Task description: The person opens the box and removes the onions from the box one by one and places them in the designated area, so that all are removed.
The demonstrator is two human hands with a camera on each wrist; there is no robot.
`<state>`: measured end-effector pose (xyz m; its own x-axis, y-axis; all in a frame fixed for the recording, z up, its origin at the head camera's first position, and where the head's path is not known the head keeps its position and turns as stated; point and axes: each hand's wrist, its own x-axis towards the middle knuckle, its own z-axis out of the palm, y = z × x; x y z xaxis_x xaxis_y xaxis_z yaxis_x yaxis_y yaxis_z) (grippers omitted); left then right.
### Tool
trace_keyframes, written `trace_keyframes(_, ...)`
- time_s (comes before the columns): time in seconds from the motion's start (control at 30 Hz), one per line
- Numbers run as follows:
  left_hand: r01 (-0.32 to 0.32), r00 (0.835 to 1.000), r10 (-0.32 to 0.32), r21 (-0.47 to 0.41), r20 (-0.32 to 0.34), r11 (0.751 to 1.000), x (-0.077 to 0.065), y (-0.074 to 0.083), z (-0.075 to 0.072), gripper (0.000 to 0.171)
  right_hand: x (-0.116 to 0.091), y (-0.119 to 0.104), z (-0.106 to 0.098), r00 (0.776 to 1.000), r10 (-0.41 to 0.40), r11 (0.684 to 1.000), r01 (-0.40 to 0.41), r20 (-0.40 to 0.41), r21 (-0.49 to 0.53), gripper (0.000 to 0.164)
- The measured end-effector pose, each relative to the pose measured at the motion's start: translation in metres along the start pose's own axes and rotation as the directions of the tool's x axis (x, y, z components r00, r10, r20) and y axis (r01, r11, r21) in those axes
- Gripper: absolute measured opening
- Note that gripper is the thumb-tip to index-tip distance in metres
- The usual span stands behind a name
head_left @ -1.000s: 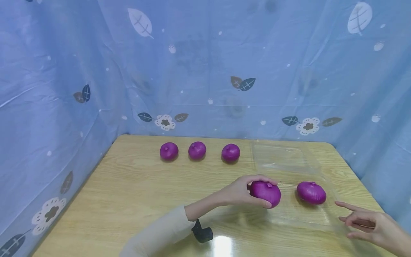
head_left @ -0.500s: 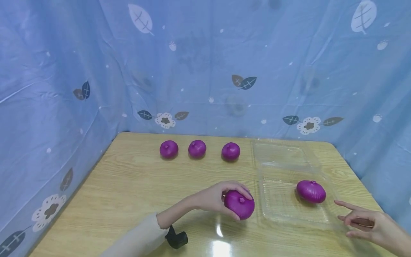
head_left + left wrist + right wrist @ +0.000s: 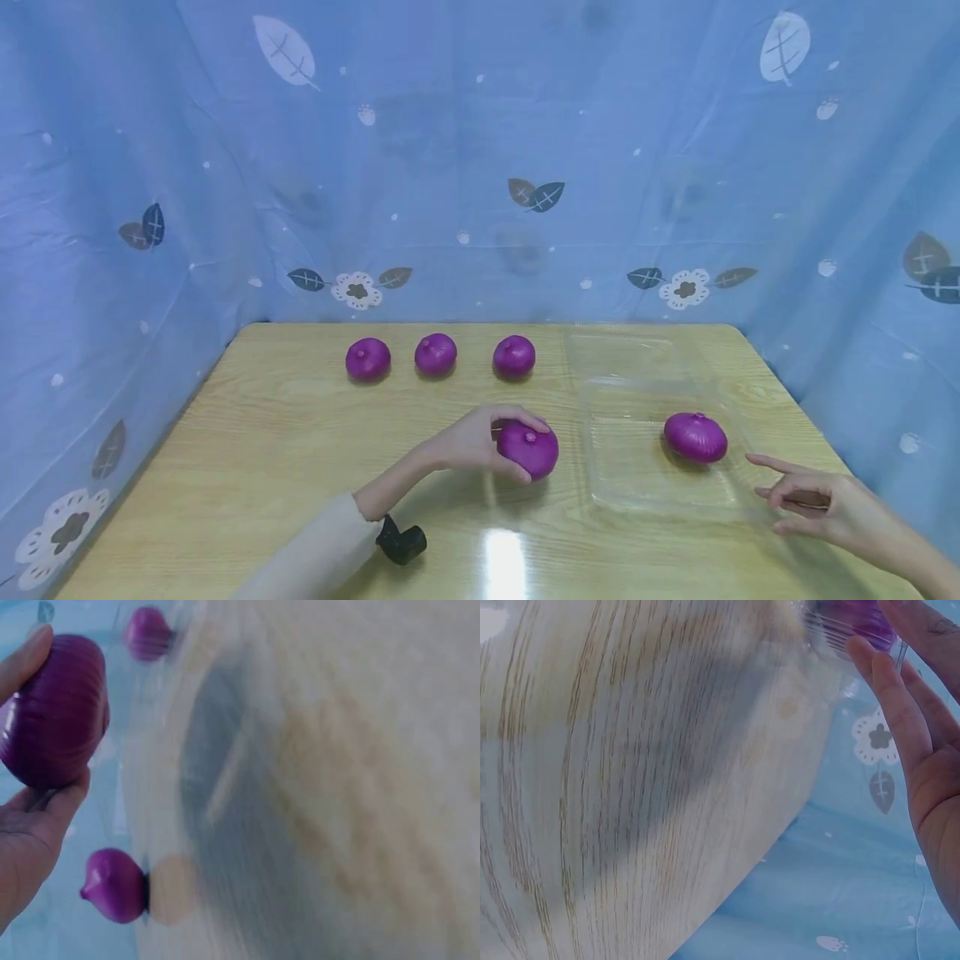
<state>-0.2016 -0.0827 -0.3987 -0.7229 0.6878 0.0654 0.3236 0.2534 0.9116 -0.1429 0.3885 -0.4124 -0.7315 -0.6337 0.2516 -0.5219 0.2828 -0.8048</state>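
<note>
My left hand grips a purple onion between thumb and fingers, above the table and left of the clear plastic container. The left wrist view shows this held onion close up, its side facing the camera. Inside the container, toward the right, rests another purple onion. My right hand hovers beside the container's right edge, fingers loosely bent and holding nothing. Whether its fingertips touch the container I cannot tell. In the right wrist view a purple onion appears behind ridged plastic.
Along the back of the wooden table three purple onions stand in a row: a left one, a middle one and a right one. The container's lid lies folded back. A blue patterned curtain surrounds the table.
My left hand has carried the onion leftward from over the container to the table beside it. The head view has shifted slightly. My right hand keeps about the same pose.
</note>
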Motion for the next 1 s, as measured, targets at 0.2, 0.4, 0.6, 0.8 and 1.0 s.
trace_keyframes(0.2,0.037,0.991,-0.03,0.051,-0.127,0.998,0.01,-0.01,-0.013,0.054,0.006,0.0,0.001,1.0,-0.019,0.995,0.017,0.018,0.093,0.029)
trace_keyframes(0.4,0.086,0.976,-0.068,0.077,-0.204,0.993,0.024,-0.025,-0.019,0.057,0.006,0.0,0.002,1.0,-0.011,0.999,0.011,0.002,0.047,0.029)
trace_keyframes(0.6,0.118,0.971,-0.095,0.095,-0.219,0.988,0.029,-0.038,-0.021,0.071,0.004,-0.002,0.002,1.0,0.007,1.0,-0.007,-0.008,0.021,0.027)
trace_keyframes(0.8,0.128,0.973,-0.1,0.127,-0.207,0.984,0.035,-0.046,-0.017,0.07,0.002,-0.003,0.002,1.0,0.022,1.0,-0.022,-0.004,0.015,0.025)
trace_keyframes(1.0,0.141,0.976,-0.113,0.142,-0.185,0.98,0.039,-0.048,-0.016,0.07,0.0,-0.004,0.003,0.999,0.039,0.999,-0.039,-0.007,-0.009,0.025)
